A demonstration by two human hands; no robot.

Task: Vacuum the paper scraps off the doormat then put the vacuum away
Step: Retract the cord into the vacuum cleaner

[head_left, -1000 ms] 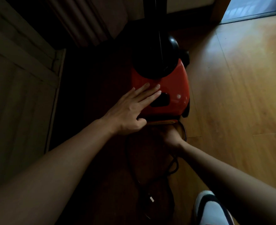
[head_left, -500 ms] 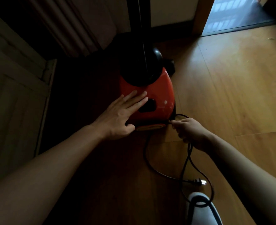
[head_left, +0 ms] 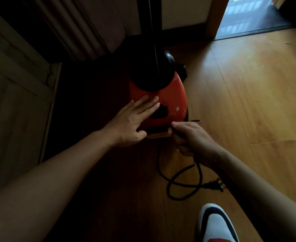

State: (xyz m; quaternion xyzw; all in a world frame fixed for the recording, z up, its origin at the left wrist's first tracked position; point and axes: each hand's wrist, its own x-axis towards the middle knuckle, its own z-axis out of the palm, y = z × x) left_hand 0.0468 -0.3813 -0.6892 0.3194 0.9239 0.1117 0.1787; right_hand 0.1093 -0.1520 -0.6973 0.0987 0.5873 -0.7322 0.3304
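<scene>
Your left hand (head_left: 128, 123) lies flat on the red rounded plastic vacuum cleaner body (head_left: 173, 98) at frame centre. The fingers are straight and slightly spread, their tips beside a black oval recess (head_left: 159, 113) in the red shell; the thumb tucks against the near lower edge. The hand grips nothing.

Your right hand (head_left: 194, 137) sits just right of and below the left, at the vacuum's near right corner. Its fingers are curled round the thin black power cord (head_left: 178, 184) close to the body. Whether the cord enters the shell there cannot be told, as the hand covers that spot.

Below the hand the cord drops toward lower centre and crosses itself in a loose loop on the light brown wooden plank floor (head_left: 248, 102). It ends in a black two-pin plug (head_left: 213, 186) beside your right forearm.

The vacuum stands on the floor in shadow. Its red shell carries a glossy black dome (head_left: 149, 72) on the far end, from which a black upright shaft runs to the top edge. A small white spot shows on the shell's right side.

A white shoe with dark trim (head_left: 215, 224) is at the lower right edge.
</scene>
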